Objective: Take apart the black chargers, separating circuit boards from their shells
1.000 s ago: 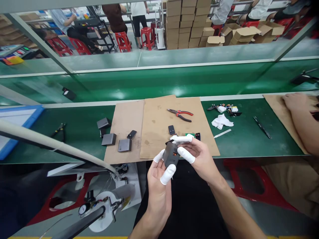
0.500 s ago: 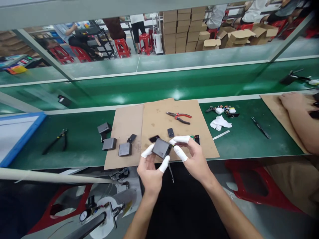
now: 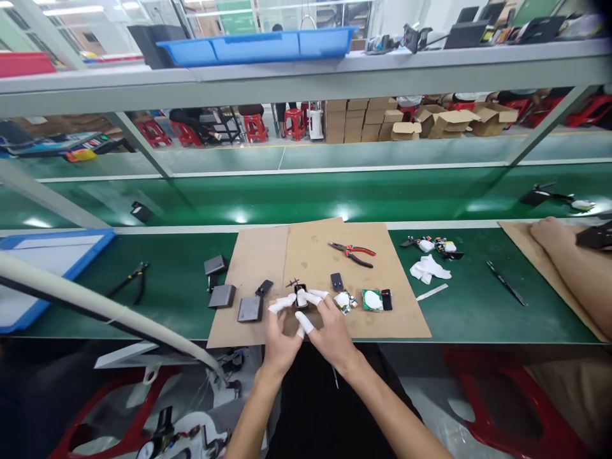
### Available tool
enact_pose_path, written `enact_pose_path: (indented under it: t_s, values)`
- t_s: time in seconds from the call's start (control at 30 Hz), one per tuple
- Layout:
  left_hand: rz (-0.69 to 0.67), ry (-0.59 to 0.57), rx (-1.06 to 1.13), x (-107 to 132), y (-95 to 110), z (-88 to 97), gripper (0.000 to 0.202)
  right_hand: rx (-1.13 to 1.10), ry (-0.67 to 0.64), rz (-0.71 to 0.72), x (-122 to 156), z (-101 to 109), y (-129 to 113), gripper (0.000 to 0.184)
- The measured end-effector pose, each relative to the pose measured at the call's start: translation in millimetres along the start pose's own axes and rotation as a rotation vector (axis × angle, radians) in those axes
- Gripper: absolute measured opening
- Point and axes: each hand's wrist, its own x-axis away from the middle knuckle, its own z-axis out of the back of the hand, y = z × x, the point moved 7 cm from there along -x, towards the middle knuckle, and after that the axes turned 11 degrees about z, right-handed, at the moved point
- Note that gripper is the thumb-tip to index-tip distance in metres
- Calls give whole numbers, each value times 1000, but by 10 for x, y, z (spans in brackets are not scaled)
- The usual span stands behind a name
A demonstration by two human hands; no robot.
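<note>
A small dark plastic casing (image 3: 300,294) is between my hands, low over the cardboard; my fingers partly cover it. My left hand (image 3: 281,328) curls round its left side, with white finger cots on the tips. From the right, my right hand (image 3: 329,331) closes on it, its cotted fingertips at the casing's opening. Below that hand a thin metal tool (image 3: 335,376) shows; whether it is held cannot be seen. Close by on the right lie a small circuit board (image 3: 345,302), a green board (image 3: 375,299) with a white patch, and a black plug piece (image 3: 337,282).
Red-handled pliers (image 3: 356,251) lie on the cardboard (image 3: 310,248). Several grey casings (image 3: 222,296) are at left, beside black cutters (image 3: 131,280). To the right are a white cloth (image 3: 430,269), a metal strip (image 3: 433,292), tweezers (image 3: 507,284) and a co-worker's arm (image 3: 564,255).
The view has tilted up, bringing a shelf with a blue tray into sight. My hands have drawn together and turned the casing. Boards on the right, hidden before, now show.
</note>
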Motion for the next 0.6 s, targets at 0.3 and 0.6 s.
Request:
enact_pose_path:
  t_s: [0.3, 0.6]
  values:
    - [332, 173, 290, -143, -396, 179, 43, 315, 41, 208, -56, -114, -16, 43]
    - [373, 248, 351, -181, -500, 152, 50, 507, 84, 299, 313, -31, -40, 46]
